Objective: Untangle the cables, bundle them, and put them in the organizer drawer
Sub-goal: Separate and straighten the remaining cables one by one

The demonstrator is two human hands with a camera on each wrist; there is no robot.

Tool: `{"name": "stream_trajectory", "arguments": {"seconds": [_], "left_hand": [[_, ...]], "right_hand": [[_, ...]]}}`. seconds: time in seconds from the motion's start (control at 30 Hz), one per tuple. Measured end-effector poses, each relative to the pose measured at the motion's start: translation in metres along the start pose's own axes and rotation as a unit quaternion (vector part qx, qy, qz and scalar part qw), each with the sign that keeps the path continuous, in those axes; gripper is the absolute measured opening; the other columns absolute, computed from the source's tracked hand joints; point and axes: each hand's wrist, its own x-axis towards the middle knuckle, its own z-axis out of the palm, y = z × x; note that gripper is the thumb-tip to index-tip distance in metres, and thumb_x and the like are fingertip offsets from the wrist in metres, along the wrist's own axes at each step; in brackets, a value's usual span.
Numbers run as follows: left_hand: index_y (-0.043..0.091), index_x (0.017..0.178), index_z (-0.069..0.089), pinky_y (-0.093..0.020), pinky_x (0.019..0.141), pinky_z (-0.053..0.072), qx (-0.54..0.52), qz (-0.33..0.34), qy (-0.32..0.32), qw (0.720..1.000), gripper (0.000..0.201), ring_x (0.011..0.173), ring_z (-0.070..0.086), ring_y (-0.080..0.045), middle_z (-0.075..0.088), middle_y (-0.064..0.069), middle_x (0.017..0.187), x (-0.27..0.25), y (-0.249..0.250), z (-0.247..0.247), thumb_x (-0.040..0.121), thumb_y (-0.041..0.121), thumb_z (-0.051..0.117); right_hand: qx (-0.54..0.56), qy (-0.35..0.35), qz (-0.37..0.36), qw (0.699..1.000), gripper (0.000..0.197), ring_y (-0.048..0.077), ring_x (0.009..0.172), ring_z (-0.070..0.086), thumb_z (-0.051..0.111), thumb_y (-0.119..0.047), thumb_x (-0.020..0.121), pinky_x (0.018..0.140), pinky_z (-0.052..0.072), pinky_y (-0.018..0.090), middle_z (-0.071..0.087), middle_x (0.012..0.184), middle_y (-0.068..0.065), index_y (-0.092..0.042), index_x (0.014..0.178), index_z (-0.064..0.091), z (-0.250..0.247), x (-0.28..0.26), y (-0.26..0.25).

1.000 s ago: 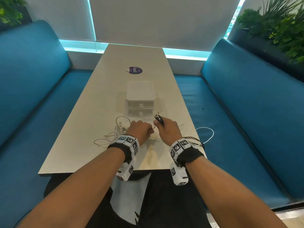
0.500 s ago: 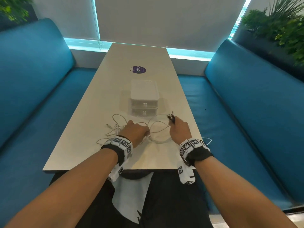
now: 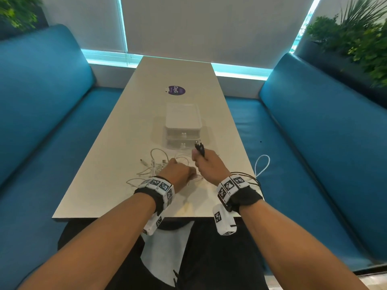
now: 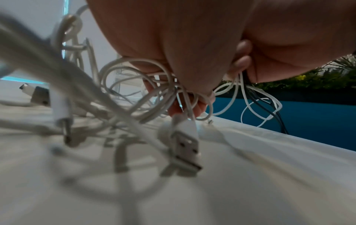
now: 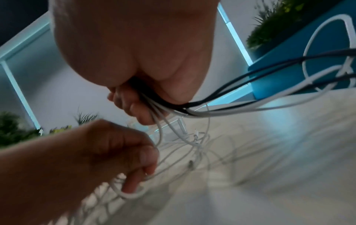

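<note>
A tangle of white cables [image 3: 154,166] lies on the pale table [image 3: 109,164] just in front of a white two-drawer organizer [image 3: 183,124]. My left hand [image 3: 180,171] sits on the tangle, its fingers curled round several white loops [image 4: 154,97]; a white USB plug [image 4: 185,146] hangs below it. My right hand [image 3: 206,165] grips a bunch of black and white cables [image 5: 192,109], with black plugs [image 3: 199,147] sticking up from the fist. Those cables trail past the right wrist, and a white loop [image 3: 261,165] hangs over the table's right edge.
Both organizer drawers look closed. A round purple sticker [image 3: 177,90] lies farther along the table. Blue bench seats [image 3: 293,143] flank both sides, with plants [image 3: 356,34] behind them. The table's near edge runs just under my wrists.
My right hand has moved back in toward the left hand after pulling out to the right. More cable now trails over the right edge. The left hand stays on the tangle.
</note>
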Motion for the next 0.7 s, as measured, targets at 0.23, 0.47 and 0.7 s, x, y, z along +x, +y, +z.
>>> {"name": "stream_trajectory", "arguments": {"seconds": [0.23,0.47,0.7], "left_hand": [[0.028,0.097,0.059,-0.039,0.103,0.029,0.04,0.009,-0.03,0.999,0.018,0.091,0.058,-0.022,0.069,0.004,0.096,-0.007,-0.022,0.0,0.1,0.019,0.043],[0.028,0.106,0.06,-0.038,0.102,0.025,0.041,-0.011,-0.011,0.999,0.022,0.09,0.062,-0.021,0.071,0.004,0.097,-0.01,-0.031,0.004,0.105,0.029,0.038],[0.026,0.093,0.056,-0.04,0.102,0.026,0.041,-0.018,-0.001,0.999,0.027,0.065,0.048,-0.022,0.055,0.005,0.066,-0.008,-0.006,0.003,0.107,0.035,0.034]], "right_hand": [[-0.317,-0.081,-0.02,0.945,0.023,0.036,0.091,0.062,0.044,-0.023,0.101,0.076,0.049,0.04,0.065,0.103,0.02,-0.007,0.11,0.058,-0.007,-0.006,0.027],[-0.329,-0.016,0.06,0.942,0.024,0.033,0.088,0.063,0.041,-0.028,0.102,0.079,0.054,0.045,0.065,0.098,0.013,-0.012,0.11,0.056,-0.011,-0.007,0.044],[-0.221,-0.028,0.005,0.975,0.024,0.034,0.097,0.062,0.043,-0.027,0.102,0.083,0.05,0.045,0.069,0.105,0.015,-0.01,0.111,0.059,0.01,-0.009,0.036]]}}
